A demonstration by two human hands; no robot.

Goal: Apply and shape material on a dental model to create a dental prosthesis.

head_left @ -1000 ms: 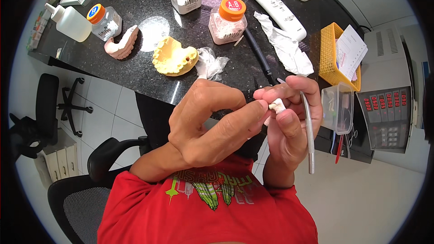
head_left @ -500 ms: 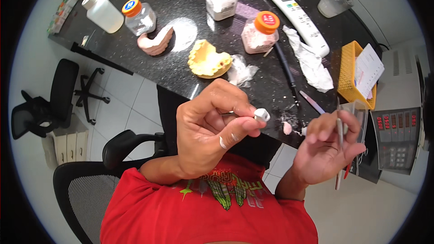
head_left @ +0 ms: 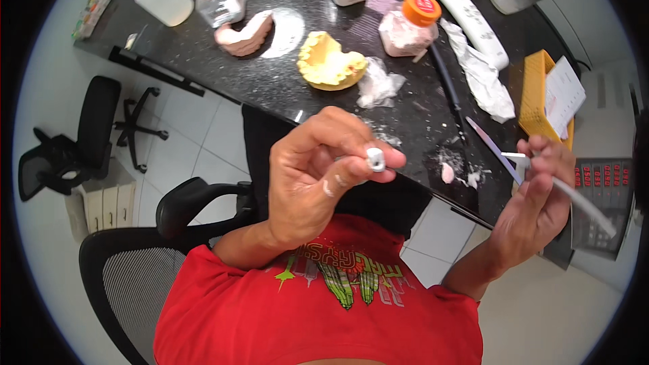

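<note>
My left hand [head_left: 318,176] is closed in a pinch on a small, whitish-grey, tooth-like piece [head_left: 375,159] with a dark hollow. White smears mark the fingers. At the right, my right hand [head_left: 534,206] grips a slim pale tool [head_left: 587,209]. A white end pokes out near its fingertips and a long greyish end sticks out to the right; the exact kind is unclear. On the black counter beyond my left hand stands a yellow dental cast [head_left: 331,67], with crumpled clear plastic [head_left: 380,85] beside it. A pink dental cast [head_left: 245,35] lies farther left.
Orange-lidded jars [head_left: 409,30] and a squeeze bottle [head_left: 162,0] stand along the back. A white remote [head_left: 466,17], crumpled tissue [head_left: 483,78], black pen-like tool [head_left: 446,78] and yellow basket [head_left: 534,101] line the right. A pink lump [head_left: 447,173] lies among white powder.
The piece in my left hand has turned, so its hollow shows more. My right hand has moved right, and its tool has swung from upright to slanting. The whole view has shifted slightly.
</note>
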